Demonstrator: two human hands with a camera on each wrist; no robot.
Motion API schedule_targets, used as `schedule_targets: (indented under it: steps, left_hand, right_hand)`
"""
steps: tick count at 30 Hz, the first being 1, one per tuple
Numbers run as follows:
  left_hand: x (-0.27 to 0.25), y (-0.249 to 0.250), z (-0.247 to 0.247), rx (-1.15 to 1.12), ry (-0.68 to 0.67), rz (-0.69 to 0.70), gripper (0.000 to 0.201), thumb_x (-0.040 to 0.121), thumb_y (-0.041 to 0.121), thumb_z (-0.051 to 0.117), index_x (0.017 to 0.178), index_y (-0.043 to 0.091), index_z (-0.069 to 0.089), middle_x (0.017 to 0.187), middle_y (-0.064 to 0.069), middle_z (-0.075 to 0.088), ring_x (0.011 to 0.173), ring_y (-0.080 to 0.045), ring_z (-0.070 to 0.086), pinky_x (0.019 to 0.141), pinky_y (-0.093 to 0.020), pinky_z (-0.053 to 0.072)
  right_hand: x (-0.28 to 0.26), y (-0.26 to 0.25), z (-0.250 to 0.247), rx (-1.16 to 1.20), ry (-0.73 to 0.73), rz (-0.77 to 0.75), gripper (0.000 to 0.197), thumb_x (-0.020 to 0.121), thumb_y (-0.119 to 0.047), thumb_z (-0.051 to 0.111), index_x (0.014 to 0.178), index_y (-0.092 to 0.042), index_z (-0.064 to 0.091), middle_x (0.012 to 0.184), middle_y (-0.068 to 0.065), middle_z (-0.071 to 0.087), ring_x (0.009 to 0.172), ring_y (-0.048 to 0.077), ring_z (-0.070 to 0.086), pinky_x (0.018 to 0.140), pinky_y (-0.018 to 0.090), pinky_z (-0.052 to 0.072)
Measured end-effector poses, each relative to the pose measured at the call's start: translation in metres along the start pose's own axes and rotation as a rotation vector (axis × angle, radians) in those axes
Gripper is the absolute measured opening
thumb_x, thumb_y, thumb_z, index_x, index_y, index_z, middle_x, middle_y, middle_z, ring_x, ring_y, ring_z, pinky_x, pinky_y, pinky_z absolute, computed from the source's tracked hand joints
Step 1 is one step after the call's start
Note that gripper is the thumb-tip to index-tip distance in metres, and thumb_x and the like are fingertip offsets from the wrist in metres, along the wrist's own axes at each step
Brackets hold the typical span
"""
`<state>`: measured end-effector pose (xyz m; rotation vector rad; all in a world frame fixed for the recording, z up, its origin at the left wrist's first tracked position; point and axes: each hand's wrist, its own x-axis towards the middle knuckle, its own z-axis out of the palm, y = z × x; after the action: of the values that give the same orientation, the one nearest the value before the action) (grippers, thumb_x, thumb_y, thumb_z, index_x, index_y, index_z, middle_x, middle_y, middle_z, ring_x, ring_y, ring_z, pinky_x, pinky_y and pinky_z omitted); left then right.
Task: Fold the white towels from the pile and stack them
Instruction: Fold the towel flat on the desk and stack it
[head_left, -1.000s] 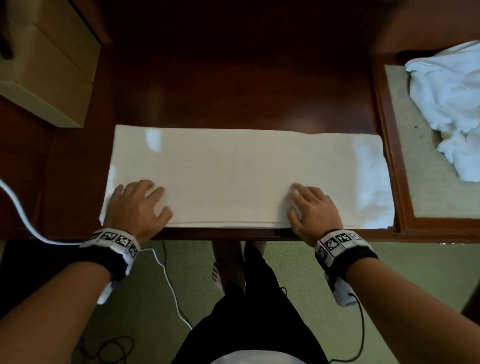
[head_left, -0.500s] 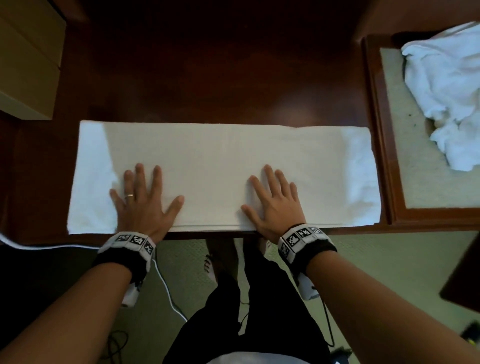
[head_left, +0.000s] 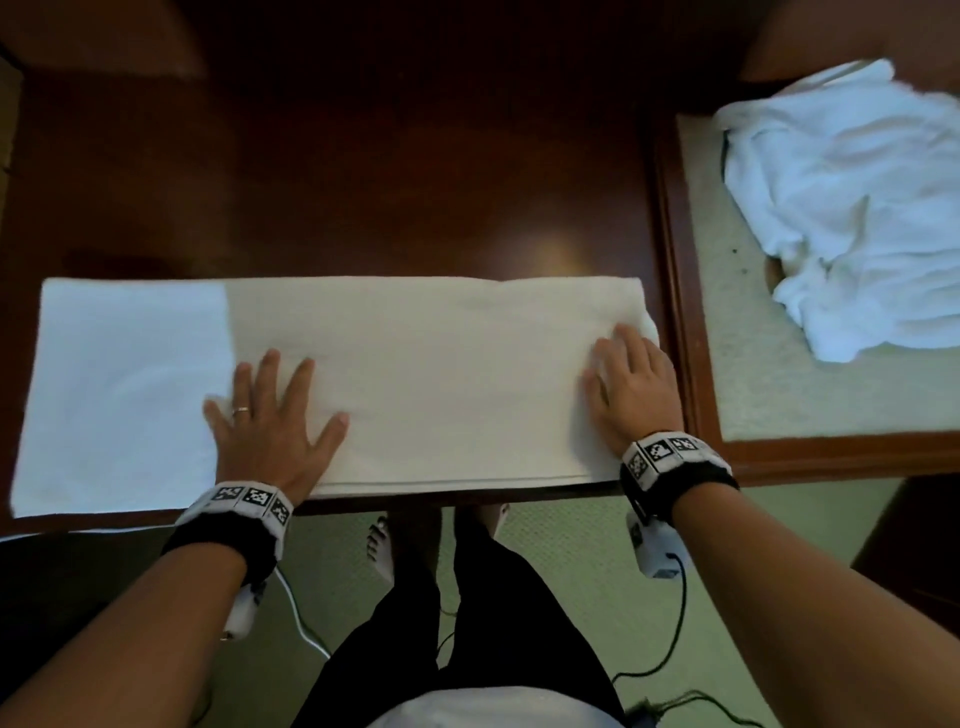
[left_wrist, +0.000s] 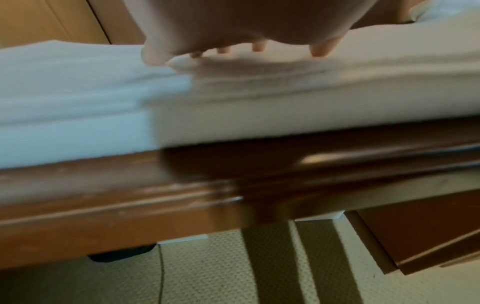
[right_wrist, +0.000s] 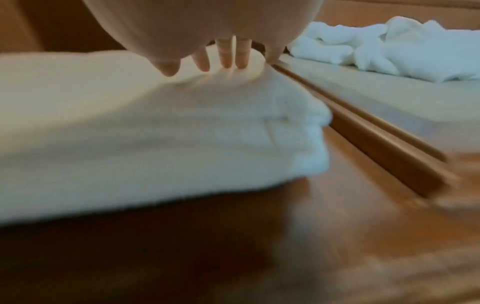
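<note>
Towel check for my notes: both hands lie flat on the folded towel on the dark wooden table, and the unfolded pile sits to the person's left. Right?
Not quite. In the head view the unfolded pile sits to the person's right. Both the left hand and the right hand do lie on the folded towel on the table.

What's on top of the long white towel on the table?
Both hands lie flat on the folded towel: the left hand near its middle-left, the right hand at its right end. Nothing else rests on it. The table under it is covered.
</note>
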<state>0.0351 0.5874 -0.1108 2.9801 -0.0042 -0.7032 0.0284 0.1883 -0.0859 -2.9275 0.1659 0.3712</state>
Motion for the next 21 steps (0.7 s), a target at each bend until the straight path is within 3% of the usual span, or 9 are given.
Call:
schedule_targets:
  steps: [2, 4, 6, 9, 11, 12, 14, 18, 21]
  left_hand:
    - [-0.003, 0.016, -0.005, 0.046, -0.025, 0.063, 0.085, 0.087, 0.076, 0.017, 0.157, 0.029, 0.018, 0.166, -0.010, 0.010, 0.151, -0.039, 0.012, 0.113, -0.068, 0.016]
    - [-0.007, 0.028, 0.000, 0.115, -0.054, 0.164, 0.083, 0.090, 0.076, 0.013, 0.159, 0.031, 0.014, 0.168, -0.009, 0.007, 0.151, -0.038, 0.013, 0.113, -0.067, 0.018]
    - [-0.010, 0.035, 0.004, 0.112, -0.066, 0.165, 0.081, 0.090, 0.077, 0.009, 0.160, 0.036, 0.004, 0.168, -0.005, -0.001, 0.152, -0.036, 0.010, 0.113, -0.066, 0.018]
    - [-0.011, 0.038, 0.004, 0.095, -0.069, 0.098, 0.082, 0.088, 0.080, 0.006, 0.158, 0.039, -0.002, 0.168, -0.001, -0.008, 0.153, -0.034, 0.008, 0.113, -0.066, 0.019]
    - [-0.011, 0.039, 0.003, 0.080, -0.080, 0.079, 0.083, 0.085, 0.081, 0.004, 0.157, 0.042, -0.007, 0.167, 0.002, -0.014, 0.154, -0.031, 0.003, 0.115, -0.065, 0.017]
    - [-0.011, 0.041, 0.003, 0.074, -0.086, 0.068, 0.083, 0.084, 0.082, 0.003, 0.156, 0.043, -0.009, 0.166, 0.003, -0.017, 0.154, -0.030, 0.000, 0.116, -0.064, 0.016]
    - [-0.012, 0.046, 0.002, 0.068, -0.106, 0.037, 0.084, 0.082, 0.081, 0.002, 0.156, 0.043, -0.010, 0.166, 0.004, -0.019, 0.154, -0.030, -0.002, 0.116, -0.064, 0.014]
    - [-0.011, 0.056, 0.001, 0.062, -0.170, -0.019, 0.085, 0.080, 0.077, 0.005, 0.155, 0.043, -0.015, 0.163, 0.005, -0.028, 0.153, -0.028, -0.011, 0.117, -0.063, 0.010]
    - [-0.010, 0.056, -0.001, 0.052, -0.207, -0.029, 0.084, 0.077, 0.078, 0.001, 0.150, 0.046, -0.024, 0.156, 0.009, -0.039, 0.152, -0.026, -0.018, 0.118, -0.062, 0.007]
  right_hand:
    - [0.016, -0.004, -0.012, -0.054, 0.035, -0.111, 0.052, 0.096, -0.041, 0.040, 0.140, -0.014, 0.050, 0.151, 0.018, 0.041, 0.134, 0.042, 0.041, 0.110, 0.058, 0.034]
    - [0.028, -0.012, -0.018, -0.163, -0.025, -0.296, 0.056, 0.098, -0.046, 0.037, 0.149, -0.022, 0.038, 0.160, 0.014, 0.028, 0.144, 0.039, 0.029, 0.116, 0.059, 0.025]
    - [0.036, -0.012, -0.016, -0.248, -0.135, -0.394, 0.060, 0.100, -0.052, 0.030, 0.155, -0.028, 0.022, 0.165, 0.010, 0.009, 0.150, 0.035, 0.013, 0.119, 0.057, 0.015]
    - [0.037, 0.013, -0.012, -0.167, -0.221, -0.175, 0.059, 0.102, -0.050, 0.027, 0.156, -0.032, 0.012, 0.166, 0.003, -0.003, 0.152, 0.029, 0.001, 0.119, 0.055, 0.009]
    - [0.033, 0.034, -0.014, -0.008, -0.077, -0.011, 0.050, 0.100, -0.035, 0.041, 0.148, -0.023, 0.036, 0.162, 0.010, 0.020, 0.146, 0.036, 0.023, 0.113, 0.056, 0.028]
    - [0.030, 0.042, -0.016, 0.047, 0.046, 0.025, 0.043, 0.097, -0.027, 0.048, 0.138, -0.016, 0.050, 0.152, 0.018, 0.037, 0.133, 0.042, 0.038, 0.103, 0.054, 0.039]
    - [0.031, 0.053, -0.022, 0.147, 0.202, 0.106, 0.031, 0.093, -0.021, 0.051, 0.117, -0.006, 0.063, 0.123, 0.022, 0.057, 0.107, 0.045, 0.054, 0.086, 0.048, 0.048]
    - [0.055, 0.059, -0.047, 0.298, 0.018, 0.315, 0.033, 0.099, -0.034, 0.048, 0.101, -0.006, 0.066, 0.100, 0.016, 0.067, 0.089, 0.034, 0.061, 0.071, 0.033, 0.042]
    - [0.075, 0.053, -0.059, 0.363, -0.123, 0.362, 0.038, 0.098, -0.043, 0.051, 0.101, -0.009, 0.068, 0.096, 0.012, 0.067, 0.091, 0.030, 0.062, 0.074, 0.028, 0.039]
